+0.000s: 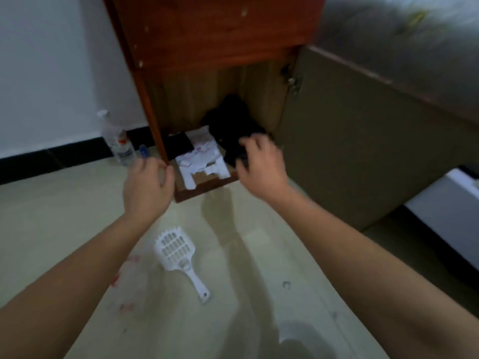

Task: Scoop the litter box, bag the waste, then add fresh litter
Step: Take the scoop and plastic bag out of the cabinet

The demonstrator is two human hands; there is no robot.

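A white slotted litter scoop (178, 255) lies on the pale floor between my forearms, handle towards me. Ahead, a wooden cabinet (207, 35) stands open at floor level. Inside it lie white plastic bags (199, 159) and a heap of black plastic bags (230, 125). My right hand (259, 167) is at the cabinet mouth with its fingers closed on a black bag. My left hand (147, 185) hovers in front of the cabinet's left post, fingers curled and apart, holding nothing. The image is blurred.
The cabinet door (363, 141) is swung open to the right. A clear plastic bottle (116, 138) stands by the wall left of the cabinet. A white box edge (451, 216) shows at the right. Small red marks (124, 281) dot the floor.
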